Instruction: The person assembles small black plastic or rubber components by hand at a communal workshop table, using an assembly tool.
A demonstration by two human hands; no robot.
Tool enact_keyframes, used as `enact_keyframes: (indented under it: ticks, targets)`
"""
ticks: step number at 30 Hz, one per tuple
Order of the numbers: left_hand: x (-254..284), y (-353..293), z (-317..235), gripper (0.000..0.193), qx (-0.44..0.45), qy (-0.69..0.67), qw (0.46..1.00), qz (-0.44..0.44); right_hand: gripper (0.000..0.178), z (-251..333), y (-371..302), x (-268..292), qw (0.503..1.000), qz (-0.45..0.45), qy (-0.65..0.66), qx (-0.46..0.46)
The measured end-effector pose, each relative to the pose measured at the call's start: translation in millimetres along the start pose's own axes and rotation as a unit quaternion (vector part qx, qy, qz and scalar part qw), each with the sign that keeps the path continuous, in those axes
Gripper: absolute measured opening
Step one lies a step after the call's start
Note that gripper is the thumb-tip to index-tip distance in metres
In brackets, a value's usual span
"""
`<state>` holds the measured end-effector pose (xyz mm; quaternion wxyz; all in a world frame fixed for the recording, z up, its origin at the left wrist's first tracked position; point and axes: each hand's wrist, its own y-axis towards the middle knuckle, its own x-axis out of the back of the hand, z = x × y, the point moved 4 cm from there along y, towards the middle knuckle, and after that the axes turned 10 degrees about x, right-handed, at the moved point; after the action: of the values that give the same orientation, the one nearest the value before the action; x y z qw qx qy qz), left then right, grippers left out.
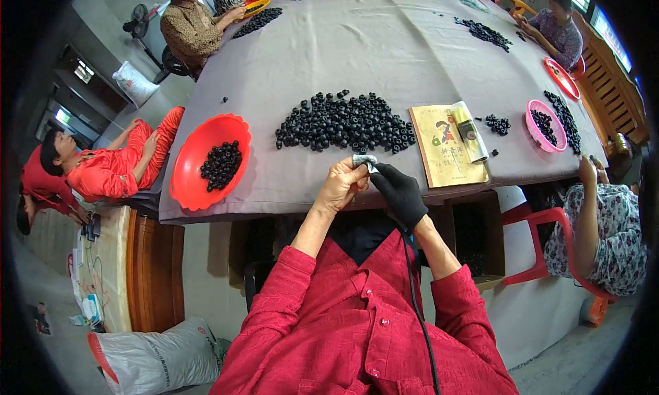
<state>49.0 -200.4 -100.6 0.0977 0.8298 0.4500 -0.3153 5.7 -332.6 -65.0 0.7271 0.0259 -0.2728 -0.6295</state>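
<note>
My bare left hand and my black-gloved right hand meet at the table's near edge, fingers closed. Pinched between their fingertips is a small piece of grey cloth, part of it around a left fingertip. Whether anything else is in the fingers, I cannot tell. Just beyond lies a wide heap of small round black parts, some showing a hole. Left of it, a red scalloped basin holds more black parts. A yellow booklet lies to the right, with a clear and yellow packet on it.
The grey cloth-covered table stretches away from me. A pink basket with black parts stands at right. People sit around: one in red at left, one in a patterned top at right. Open cardboard boxes stand under the table.
</note>
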Motion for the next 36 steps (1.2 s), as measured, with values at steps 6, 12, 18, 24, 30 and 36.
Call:
enact_keyframes:
  ticks: [6,12,18,24,30,36]
  targets:
    - [-3,-1,-2,0.015,0.000,-0.003,1.000,0.016,0.025,-5,-1,-2,1.000,-0.009,0.006,-0.015]
    - [-3,-1,-1,0.013,0.014,-0.021,0.999,0.021,0.026,-6,0,-2,0.998,-0.015,0.067,-0.002]
    - [-5,0,-2,0.013,0.022,-0.009,1.000,0.002,0.029,-14,0,-3,0.997,-0.018,0.079,-0.007]
    - [-3,-1,-3,0.013,0.017,0.013,1.000,-0.005,0.027,-11,1,-4,0.992,-0.017,0.116,-0.039]
    - [0,-1,-1,0.015,0.018,0.025,1.000,-0.005,0.026,-11,1,-5,0.991,-0.027,0.124,-0.044]
    - [-6,-1,-2,0.011,0.013,0.050,0.998,-0.028,0.028,-15,2,-5,0.993,-0.039,0.099,-0.051]
